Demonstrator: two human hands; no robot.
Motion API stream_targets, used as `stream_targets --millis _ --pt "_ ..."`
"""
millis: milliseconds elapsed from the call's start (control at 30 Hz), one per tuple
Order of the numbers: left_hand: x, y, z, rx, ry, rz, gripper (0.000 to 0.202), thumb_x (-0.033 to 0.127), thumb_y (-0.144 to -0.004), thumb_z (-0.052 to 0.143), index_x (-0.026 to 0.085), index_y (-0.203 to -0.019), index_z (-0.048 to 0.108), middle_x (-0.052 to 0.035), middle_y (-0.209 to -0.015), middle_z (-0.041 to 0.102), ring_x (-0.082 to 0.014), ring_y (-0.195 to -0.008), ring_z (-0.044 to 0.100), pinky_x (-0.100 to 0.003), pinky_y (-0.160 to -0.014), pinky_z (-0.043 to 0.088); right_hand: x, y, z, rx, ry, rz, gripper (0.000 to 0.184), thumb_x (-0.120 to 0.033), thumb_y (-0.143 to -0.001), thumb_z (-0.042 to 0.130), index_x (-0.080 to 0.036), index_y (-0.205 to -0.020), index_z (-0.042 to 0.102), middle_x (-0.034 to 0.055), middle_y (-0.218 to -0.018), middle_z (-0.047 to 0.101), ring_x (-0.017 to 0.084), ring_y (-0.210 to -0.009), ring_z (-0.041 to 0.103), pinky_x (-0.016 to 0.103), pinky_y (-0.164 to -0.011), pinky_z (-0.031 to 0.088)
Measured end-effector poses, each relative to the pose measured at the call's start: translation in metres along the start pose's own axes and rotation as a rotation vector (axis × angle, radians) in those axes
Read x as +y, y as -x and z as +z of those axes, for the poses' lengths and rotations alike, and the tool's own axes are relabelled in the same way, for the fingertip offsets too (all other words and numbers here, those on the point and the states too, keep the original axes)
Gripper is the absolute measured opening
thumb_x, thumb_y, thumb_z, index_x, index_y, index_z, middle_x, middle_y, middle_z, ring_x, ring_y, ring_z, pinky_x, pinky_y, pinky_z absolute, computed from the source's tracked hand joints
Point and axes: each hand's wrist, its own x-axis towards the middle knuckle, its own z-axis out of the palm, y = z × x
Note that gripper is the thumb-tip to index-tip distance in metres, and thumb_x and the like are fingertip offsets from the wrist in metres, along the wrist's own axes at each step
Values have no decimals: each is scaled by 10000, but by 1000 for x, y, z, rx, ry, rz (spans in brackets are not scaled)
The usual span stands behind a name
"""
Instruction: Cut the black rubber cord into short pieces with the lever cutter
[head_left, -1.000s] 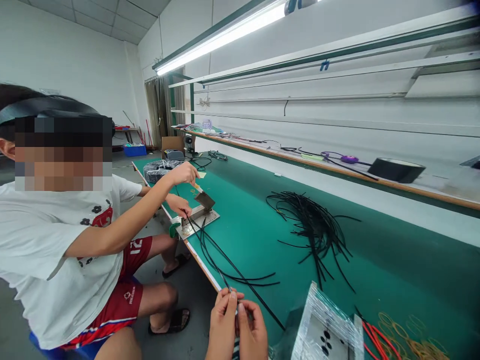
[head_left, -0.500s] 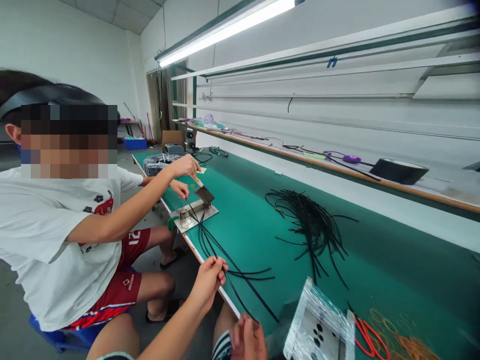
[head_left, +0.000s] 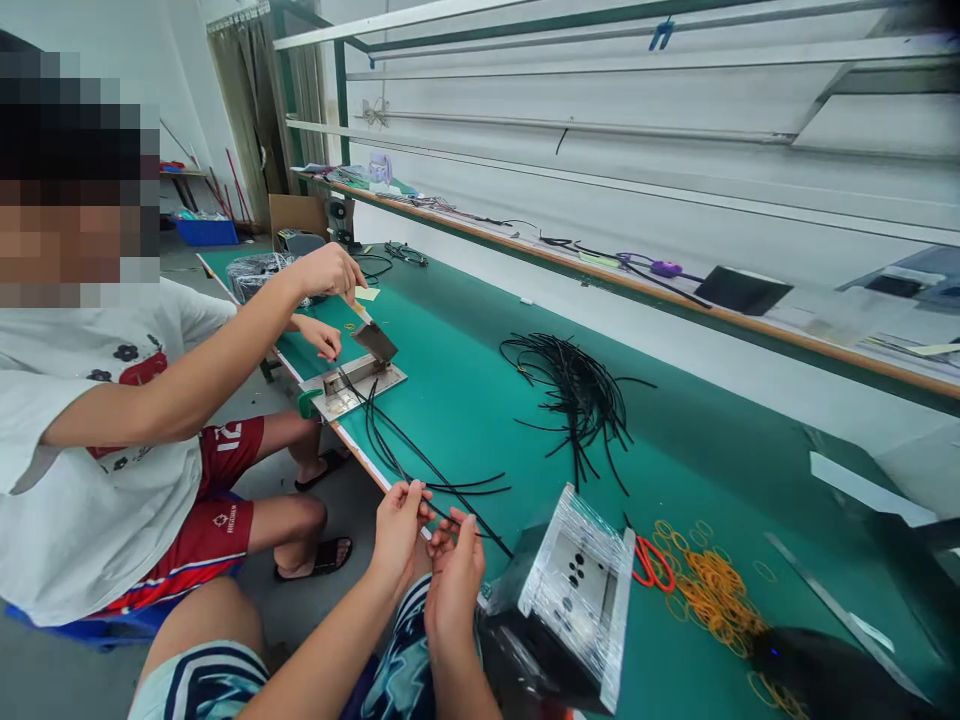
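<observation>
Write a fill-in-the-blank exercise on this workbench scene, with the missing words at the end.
The left hand pinches a thin ____ cable.
The scissors beside the rubber bands have ____ handles.
The bench mat is ____.
The co-worker across the bench corner wears a ____ T-shirt.

Missing words: black; red; green; white.

Loose navy-and-teal patterned fabric shorts (head_left: 201, 683) with white stripes at the hem are worn, and the left hand (head_left: 397, 550) and right hand (head_left: 454, 585) are ungloved.
</observation>
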Motion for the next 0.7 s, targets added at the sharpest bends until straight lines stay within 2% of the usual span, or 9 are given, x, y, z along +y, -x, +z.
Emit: stream_targets --millis 133,300,433,567,700 --pt "-2 0 2 19 17 -3 424 507 -608 783 148 -713 583 -10 -733 639 -72 -548 536 -219 -577 507 0 -13 -6 94 17 11 487 -646 -775 529 -179 -911 537 -22 -695 523 88 -531 430 251 -485 330" --pt "-4 3 7 49 92 -38 418 475 -593 809 135 -705 593 -33 -762 651 -83 -592 564 -263 -643 552 -4 -17 -11 115 -141 43 427 -572 -798 537 -166 -931 535 -30 -681 504 77 -521 386 249 -495 315" --pt "-10 3 17 53 80 -67 402 477 -635 785 126 -730 613 -44 -754 661 -77 -554 552 -284 -637 566 -12 -16 -16 110 -157 -11 357 -516 -836 509 -172 -929 523 -54 -628 459 78 -507 349 248 -497 291" --pt "-18 3 22 4 21 -93 406 504 -661 754 126 -727 622 -47 -746 663 -83 -516 556 -280 -588 557 -17 -19 -20 90 -158 -47 341 -521 -850 469 -186 -896 503 -65 -618 417 79 -495 316 254 -499 277" --pt "-25 9 23 -114 -95 -161 364 492 -700 718 140 -729 629 -3 -572 601 -117 -500 585 -227 -510 501 -14 -24 -23 124 -137 -104 389 -573 -845 443 -197 -912 515 -63 -648 400 82 -505 324 258 -514 292"
